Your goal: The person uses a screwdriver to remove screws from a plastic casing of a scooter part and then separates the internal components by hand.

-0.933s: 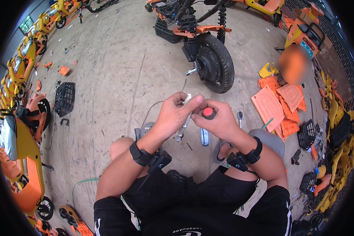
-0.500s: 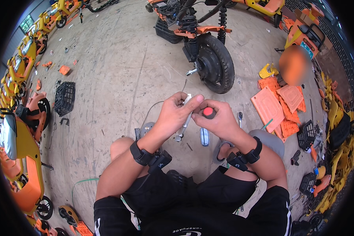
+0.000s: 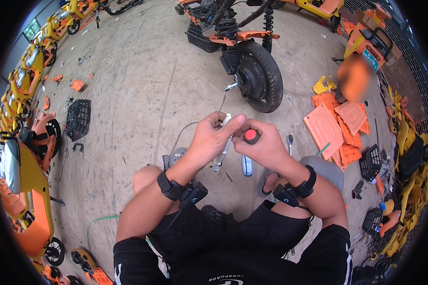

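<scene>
Both my hands meet in front of my knees, short of the scooter wheel. My left hand (image 3: 209,137) is closed on a slim silver metal part (image 3: 228,117), thumb along its top; a length of it shows below the fingers. In my right hand (image 3: 266,145) is a screwdriver (image 3: 250,135) with a dark handle and red end, pointing up at me; its shaft is hidden. The fingertips of the two hands touch or nearly touch. Below them on the floor lies a small blue-and-clear oblong object (image 3: 247,166). A ratchet wrench (image 3: 290,142) lies right of my right hand.
Ahead stands a partly stripped scooter with its black-tyred wheel (image 3: 264,76) and axle stub. Orange panels (image 3: 324,128) are piled at right, near black baskets (image 3: 370,161). Another black basket (image 3: 78,118) lies at left. Yellow scooters (image 3: 33,194) line the left side.
</scene>
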Demonstrator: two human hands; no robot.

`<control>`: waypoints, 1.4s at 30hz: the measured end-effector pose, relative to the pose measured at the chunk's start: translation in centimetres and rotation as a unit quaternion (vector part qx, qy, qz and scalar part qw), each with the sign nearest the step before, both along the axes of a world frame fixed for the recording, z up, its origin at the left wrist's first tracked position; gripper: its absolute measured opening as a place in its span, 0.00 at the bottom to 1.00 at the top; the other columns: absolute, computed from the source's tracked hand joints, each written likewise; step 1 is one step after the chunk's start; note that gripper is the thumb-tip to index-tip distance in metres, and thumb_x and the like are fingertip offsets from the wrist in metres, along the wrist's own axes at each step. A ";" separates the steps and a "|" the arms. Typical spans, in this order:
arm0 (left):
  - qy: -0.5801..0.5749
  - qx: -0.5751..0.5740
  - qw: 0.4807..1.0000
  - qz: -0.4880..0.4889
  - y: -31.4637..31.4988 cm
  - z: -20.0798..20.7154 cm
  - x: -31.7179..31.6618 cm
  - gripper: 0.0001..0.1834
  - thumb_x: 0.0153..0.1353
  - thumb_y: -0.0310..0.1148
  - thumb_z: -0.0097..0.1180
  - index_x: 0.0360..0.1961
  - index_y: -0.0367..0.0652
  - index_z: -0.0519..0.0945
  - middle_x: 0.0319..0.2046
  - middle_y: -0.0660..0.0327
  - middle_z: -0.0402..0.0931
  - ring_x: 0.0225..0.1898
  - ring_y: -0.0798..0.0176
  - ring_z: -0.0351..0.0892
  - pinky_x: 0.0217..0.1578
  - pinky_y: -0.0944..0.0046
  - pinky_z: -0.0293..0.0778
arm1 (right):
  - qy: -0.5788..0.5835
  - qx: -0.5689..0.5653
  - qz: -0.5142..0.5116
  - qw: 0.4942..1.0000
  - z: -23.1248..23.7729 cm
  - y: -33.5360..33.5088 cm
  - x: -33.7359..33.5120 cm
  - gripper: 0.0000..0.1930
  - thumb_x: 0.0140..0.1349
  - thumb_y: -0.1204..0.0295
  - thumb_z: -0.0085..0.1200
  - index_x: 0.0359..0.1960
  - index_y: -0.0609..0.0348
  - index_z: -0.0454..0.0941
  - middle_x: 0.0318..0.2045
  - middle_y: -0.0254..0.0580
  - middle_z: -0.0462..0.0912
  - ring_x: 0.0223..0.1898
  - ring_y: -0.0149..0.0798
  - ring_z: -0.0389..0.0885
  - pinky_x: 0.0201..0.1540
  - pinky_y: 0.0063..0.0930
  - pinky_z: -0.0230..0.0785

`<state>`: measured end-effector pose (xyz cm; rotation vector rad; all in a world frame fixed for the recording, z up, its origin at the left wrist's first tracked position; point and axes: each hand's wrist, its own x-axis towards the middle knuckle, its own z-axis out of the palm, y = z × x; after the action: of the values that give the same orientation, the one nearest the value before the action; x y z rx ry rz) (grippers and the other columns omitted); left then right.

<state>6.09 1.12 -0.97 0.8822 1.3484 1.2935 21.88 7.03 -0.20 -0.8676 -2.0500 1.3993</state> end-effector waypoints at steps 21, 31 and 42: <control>-0.009 0.006 1.000 -0.001 -0.1 0.4 0.1 0.32 0.56 0.54 0.66 0.38 0.30 0.76 0.30 0.56 0.79 0.33 0.71 0.77 0.32 0.71 0.72 | -0.015 0.026 -0.020 0.999 0.1 -0.1 0.0 0.14 0.48 0.69 0.65 0.32 0.66 0.80 0.26 0.45 0.83 0.29 0.32 0.82 0.35 0.27 0.73; 0.029 -0.005 1.000 0.003 0.0 -0.4 -0.2 0.33 0.57 0.56 0.63 0.40 0.29 0.77 0.25 0.61 0.75 0.26 0.75 0.71 0.24 0.73 0.66 | -0.022 0.041 -0.023 0.999 0.4 -0.5 -0.1 0.09 0.48 0.76 0.62 0.31 0.66 0.78 0.24 0.34 0.81 0.29 0.23 0.76 0.34 0.21 0.71; -0.029 -0.030 0.999 -0.014 0.0 0.1 0.0 0.29 0.63 0.57 0.55 0.38 0.35 0.76 0.27 0.64 0.74 0.28 0.74 0.71 0.30 0.74 0.68 | -0.012 0.103 -0.031 0.994 0.2 -0.5 -0.2 0.13 0.45 0.69 0.66 0.30 0.63 0.80 0.25 0.46 0.83 0.26 0.41 0.83 0.33 0.30 0.74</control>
<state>6.14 1.08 -0.87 0.8133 1.3183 1.2425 21.69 6.54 0.01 -0.8544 -2.1223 1.1268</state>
